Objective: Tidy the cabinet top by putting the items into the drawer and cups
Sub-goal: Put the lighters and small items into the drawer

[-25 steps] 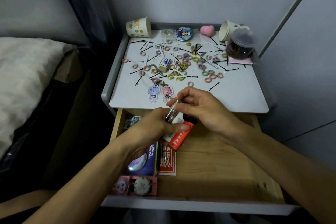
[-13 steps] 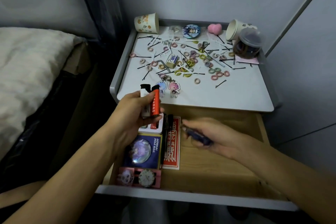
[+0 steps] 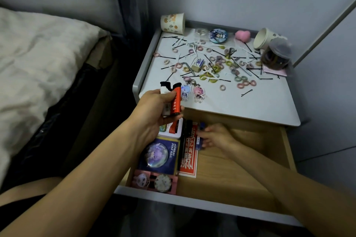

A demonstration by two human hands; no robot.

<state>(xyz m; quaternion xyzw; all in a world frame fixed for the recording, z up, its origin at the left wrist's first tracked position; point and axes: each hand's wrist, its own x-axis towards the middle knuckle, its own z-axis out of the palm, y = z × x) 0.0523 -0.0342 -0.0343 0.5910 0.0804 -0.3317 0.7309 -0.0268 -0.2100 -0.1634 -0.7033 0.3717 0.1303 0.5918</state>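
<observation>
The left hand (image 3: 154,110) grips two lighters (image 3: 176,102) over the drawer (image 3: 240,169); the right hand (image 3: 217,136) pinches a blue lighter (image 3: 198,144) inside. At 12 o'clock, hair ties (image 3: 219,61) crowd the tabletop (image 3: 260,106).

Head view, down over drawer (image 3: 231,169)

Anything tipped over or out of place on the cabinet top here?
Yes: the back-right paper cup lies on its side beside the lidded jar, and hair ties and bobby pins are scattered across the cabinet top.

Dim, bluish light; soft focus; edges bowed, perhaps wide-angle distortion.
</observation>
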